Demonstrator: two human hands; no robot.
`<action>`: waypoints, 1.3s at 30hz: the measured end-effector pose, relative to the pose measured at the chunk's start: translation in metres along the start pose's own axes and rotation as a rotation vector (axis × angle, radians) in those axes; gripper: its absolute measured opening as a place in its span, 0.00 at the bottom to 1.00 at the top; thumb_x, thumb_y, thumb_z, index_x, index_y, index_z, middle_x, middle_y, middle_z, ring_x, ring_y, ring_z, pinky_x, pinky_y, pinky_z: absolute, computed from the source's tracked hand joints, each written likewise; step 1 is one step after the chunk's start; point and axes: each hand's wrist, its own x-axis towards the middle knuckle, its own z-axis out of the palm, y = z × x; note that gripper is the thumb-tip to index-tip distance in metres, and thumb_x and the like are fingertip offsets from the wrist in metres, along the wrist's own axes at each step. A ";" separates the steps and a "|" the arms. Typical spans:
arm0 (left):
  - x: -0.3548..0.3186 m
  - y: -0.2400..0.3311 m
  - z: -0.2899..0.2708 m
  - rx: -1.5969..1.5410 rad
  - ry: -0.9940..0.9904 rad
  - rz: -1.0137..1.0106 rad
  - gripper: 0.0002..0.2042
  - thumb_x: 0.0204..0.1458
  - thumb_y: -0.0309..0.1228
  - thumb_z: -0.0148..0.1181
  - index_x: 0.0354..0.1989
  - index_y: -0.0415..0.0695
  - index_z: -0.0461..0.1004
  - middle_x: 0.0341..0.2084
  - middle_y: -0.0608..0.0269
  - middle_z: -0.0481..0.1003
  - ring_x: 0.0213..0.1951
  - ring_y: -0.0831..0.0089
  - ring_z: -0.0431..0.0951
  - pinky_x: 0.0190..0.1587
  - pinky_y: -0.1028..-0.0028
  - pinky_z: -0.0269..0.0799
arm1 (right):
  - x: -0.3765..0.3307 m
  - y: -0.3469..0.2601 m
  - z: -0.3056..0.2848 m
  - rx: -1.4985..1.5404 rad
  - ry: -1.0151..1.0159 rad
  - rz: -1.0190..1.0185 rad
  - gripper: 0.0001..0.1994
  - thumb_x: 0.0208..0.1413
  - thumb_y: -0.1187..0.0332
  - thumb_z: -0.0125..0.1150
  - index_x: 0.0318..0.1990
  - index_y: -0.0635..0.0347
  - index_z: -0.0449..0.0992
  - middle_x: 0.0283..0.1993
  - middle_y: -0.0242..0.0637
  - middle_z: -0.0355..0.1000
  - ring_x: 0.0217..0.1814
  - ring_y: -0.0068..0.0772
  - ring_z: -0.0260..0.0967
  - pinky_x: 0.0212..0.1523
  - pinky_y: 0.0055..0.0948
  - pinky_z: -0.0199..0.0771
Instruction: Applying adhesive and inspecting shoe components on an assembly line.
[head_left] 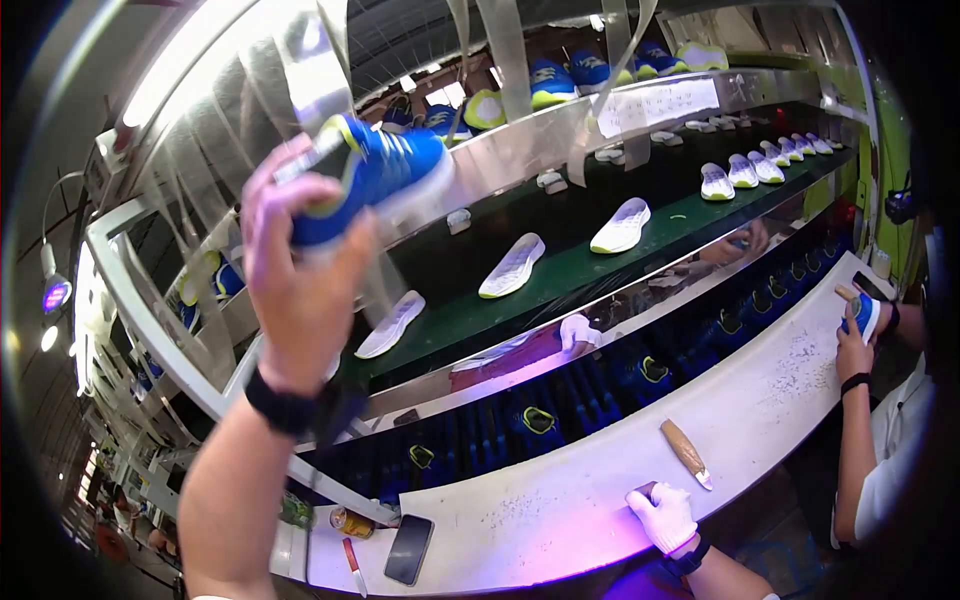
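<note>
The left hand (pixel 300 240), bare, is clasped around a blue shoe with a white sole (pixel 400 160), raised in front of the upper shelf and above the green belt. The fingers grip near the collar, a hold that probably leaves the outsole free of contact (shoe and fingertips are blurred).

The right hand (pixel 664 518), in a white glove, is at the bench's near edge, fingers seemingly curled. How far they close, and whether anything lies under them, cannot be told.

Count, bench: one curved white workbench (pixel 590 490); one tan-handled knife with a short pale blade (pixel 687 455), lying near the glove, presumably for easy reach; one red-handled knife (pixel 354 567); one black rectangular phone (pixel 409 550); one gold-coloured drink can (pixel 352 523). The last three sit together at the left end, likely to keep them out of the working area.

Count, line: three white soles with yellow-green edges (pixel 620 226), spaced along the green flat conveyor belt (pixel 450 330); a closer-set row beyond, at least six. Upper metal shelf (pixel 560 110): at least four blue shoes.

At right, one co-worker's hand (pixel 853 352) holds a second blue shoe (pixel 868 318).
</note>
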 end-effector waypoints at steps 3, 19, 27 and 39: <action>0.077 -0.101 0.053 0.433 -0.052 0.347 0.15 0.55 0.28 0.71 0.50 0.43 0.79 0.57 0.54 0.78 0.63 0.58 0.76 0.64 0.63 0.71 | 0.018 -0.012 0.006 0.070 -0.037 -0.078 0.11 0.57 0.61 0.72 0.35 0.61 0.86 0.34 0.47 0.82 0.38 0.48 0.82 0.43 0.41 0.80; -0.161 -0.083 -0.046 0.473 -0.978 -0.760 0.19 0.65 0.31 0.62 0.63 0.39 0.75 0.57 0.54 0.79 0.57 0.63 0.78 0.60 0.68 0.70 | 0.044 0.005 -0.034 0.297 -0.228 -0.491 0.09 0.53 0.74 0.67 0.42 0.62 0.81 0.36 0.46 0.77 0.38 0.51 0.77 0.40 0.45 0.77; -0.275 -0.251 -0.118 0.218 -0.778 -1.630 0.21 0.71 0.30 0.56 0.70 0.35 0.69 0.53 0.52 0.82 0.50 0.66 0.82 0.56 0.68 0.76 | 0.038 0.017 -0.042 0.388 -0.243 -0.430 0.07 0.58 0.72 0.66 0.43 0.62 0.81 0.37 0.44 0.77 0.38 0.50 0.76 0.43 0.46 0.78; -0.181 -0.108 0.007 -0.538 -0.833 -1.507 0.22 0.68 0.14 0.47 0.69 0.35 0.72 0.48 0.58 0.83 0.46 0.73 0.82 0.50 0.72 0.78 | 0.019 0.008 -0.045 0.203 -0.134 -0.456 0.10 0.55 0.69 0.70 0.44 0.61 0.81 0.41 0.44 0.80 0.43 0.50 0.78 0.47 0.47 0.77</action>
